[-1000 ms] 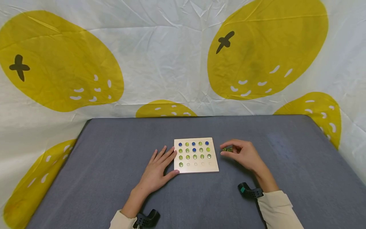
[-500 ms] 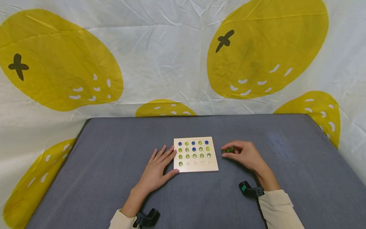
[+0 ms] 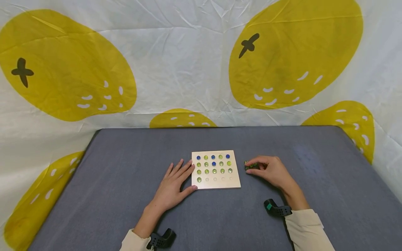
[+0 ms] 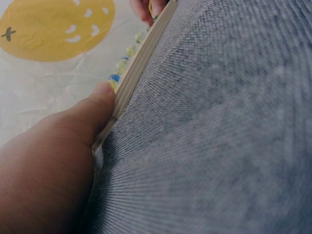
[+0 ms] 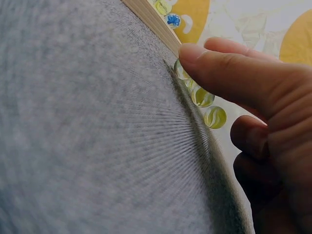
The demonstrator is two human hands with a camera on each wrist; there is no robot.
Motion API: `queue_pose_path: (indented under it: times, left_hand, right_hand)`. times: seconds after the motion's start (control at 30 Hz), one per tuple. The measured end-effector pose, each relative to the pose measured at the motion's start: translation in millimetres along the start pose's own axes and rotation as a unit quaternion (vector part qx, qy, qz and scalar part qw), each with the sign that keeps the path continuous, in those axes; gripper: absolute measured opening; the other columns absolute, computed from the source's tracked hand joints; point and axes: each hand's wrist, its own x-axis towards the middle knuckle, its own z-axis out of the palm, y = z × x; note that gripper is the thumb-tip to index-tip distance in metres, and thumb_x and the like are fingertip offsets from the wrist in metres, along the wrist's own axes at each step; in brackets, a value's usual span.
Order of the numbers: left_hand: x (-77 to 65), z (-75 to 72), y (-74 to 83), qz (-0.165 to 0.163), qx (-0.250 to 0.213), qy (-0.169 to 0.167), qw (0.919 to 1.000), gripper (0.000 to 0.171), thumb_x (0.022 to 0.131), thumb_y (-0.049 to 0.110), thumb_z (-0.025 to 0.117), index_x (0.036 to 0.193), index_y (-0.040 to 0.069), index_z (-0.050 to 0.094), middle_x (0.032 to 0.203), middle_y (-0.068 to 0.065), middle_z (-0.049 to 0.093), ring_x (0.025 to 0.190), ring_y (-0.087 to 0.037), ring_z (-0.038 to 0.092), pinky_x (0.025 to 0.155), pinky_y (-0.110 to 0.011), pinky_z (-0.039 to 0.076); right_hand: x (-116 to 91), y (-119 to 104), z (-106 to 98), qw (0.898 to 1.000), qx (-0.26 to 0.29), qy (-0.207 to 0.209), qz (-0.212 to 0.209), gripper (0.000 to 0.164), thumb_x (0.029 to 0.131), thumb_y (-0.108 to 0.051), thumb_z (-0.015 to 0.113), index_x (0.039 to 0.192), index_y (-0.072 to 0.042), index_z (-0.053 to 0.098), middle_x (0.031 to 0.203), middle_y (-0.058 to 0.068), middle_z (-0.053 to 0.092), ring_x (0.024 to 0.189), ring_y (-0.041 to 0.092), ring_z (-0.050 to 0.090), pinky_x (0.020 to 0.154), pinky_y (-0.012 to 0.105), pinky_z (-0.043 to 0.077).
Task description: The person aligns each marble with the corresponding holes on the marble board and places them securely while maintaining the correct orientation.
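Note:
A pale wooden board (image 3: 220, 184) lies on the table, holding rows of green and blue glass marbles. Several holes of its nearest row are bare. My left hand (image 3: 169, 190) is spread flat at the board's left side, its fingertips and thumb touching the edge. In the left wrist view the thumb (image 4: 100, 105) presses against that edge. To the right of the board, my right hand (image 3: 270, 170) reaches over a small cluster of green marbles (image 5: 215, 117). Its thumb and index finger are bent around them with a gap between the tips; no firm pinch shows.
A grey cloth covers the table (image 3: 132, 157). Behind it hangs a white curtain (image 3: 182, 62) with large yellow shapes. Black wrist devices sit by both sleeves, the left one (image 3: 161, 239) and the right one (image 3: 277, 208).
My right hand has drawn slightly right over the marble cluster, its fingertips now farther from the board. My left hand and the board stay as they were.

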Motion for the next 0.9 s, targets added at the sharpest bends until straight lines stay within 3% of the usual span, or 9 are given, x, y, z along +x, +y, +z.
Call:
queue_pose_path:
  times: [0.33, 0.67, 0.9]
  left_hand:
    - [0.6, -1.3, 1.8, -0.004, -0.004, -0.003, 1.0000, 0.070, 0.090, 0.047, 0.063, 0.147, 0.014, 0.041, 0.151, -0.005, 0.036, 0.141, -0.031, 0.024, 0.113, -0.055, 0.013]
    - [0.9, -1.7, 1.1, -0.006, -0.005, -0.002, 1.0000, 0.071, 0.088, 0.047, 0.064, 0.147, 0.013, 0.041, 0.151, -0.005, 0.036, 0.141, -0.031, 0.025, 0.113, -0.055, 0.013]
    - [1.1, -2.6, 2.0, -0.006, -0.005, -0.002, 1.0000, 0.070, 0.089, 0.046, 0.063, 0.147, 0.014, 0.041, 0.151, -0.005, 0.036, 0.141, -0.031, 0.024, 0.113, -0.056, 0.014]
  right_hand:
    - [1.0, 0.3, 0.7, 1.000, -0.017, -0.001, -0.020, 0.019, 0.073, -0.013, 0.084, 0.089, -0.021, 0.078, 0.064, -0.009, 0.057, 0.047, 0.007, 0.040, 0.044, 0.023, 0.037]
    - [3.2, -1.9, 1.6, 0.999, -0.039, -0.007, -0.028, 0.018, 0.074, -0.012, 0.083, 0.091, -0.020, 0.079, 0.085, -0.008, 0.068, 0.050, 0.006, 0.043, 0.045, 0.023, 0.039]
    - [3.6, -3.0, 0.5, 0.999, -0.036, 0.000, -0.033, 0.017, 0.076, -0.013, 0.081, 0.092, -0.019, 0.079, 0.087, -0.009, 0.069, 0.051, 0.007, 0.045, 0.045, 0.022, 0.039]
